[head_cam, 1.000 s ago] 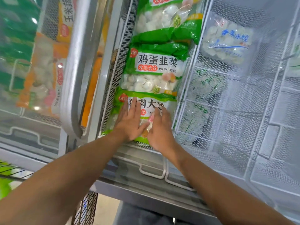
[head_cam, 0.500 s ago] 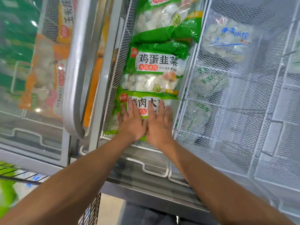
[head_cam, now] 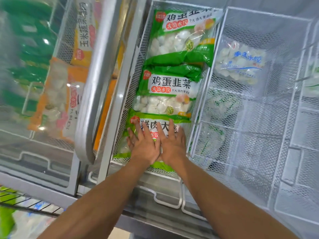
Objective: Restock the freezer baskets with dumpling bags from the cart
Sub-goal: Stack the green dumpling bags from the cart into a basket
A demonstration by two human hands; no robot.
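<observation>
Now both hands point(head_cam: 159, 144) side by side (formerly angled) on nearest bag point(head_cam: 156, 123)

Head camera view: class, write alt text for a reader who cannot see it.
Left hand and right hand press flat on the nearest green dumpling bag in a white mesh freezer basket; two more green bags lie beyond it.

Three green dumpling bags point(head_cam: 170, 87) fill one white mesh basket point(head_cam: 131, 94); one clear blue-lettered bag point(head_cam: 241, 64) lies beside.
</observation>
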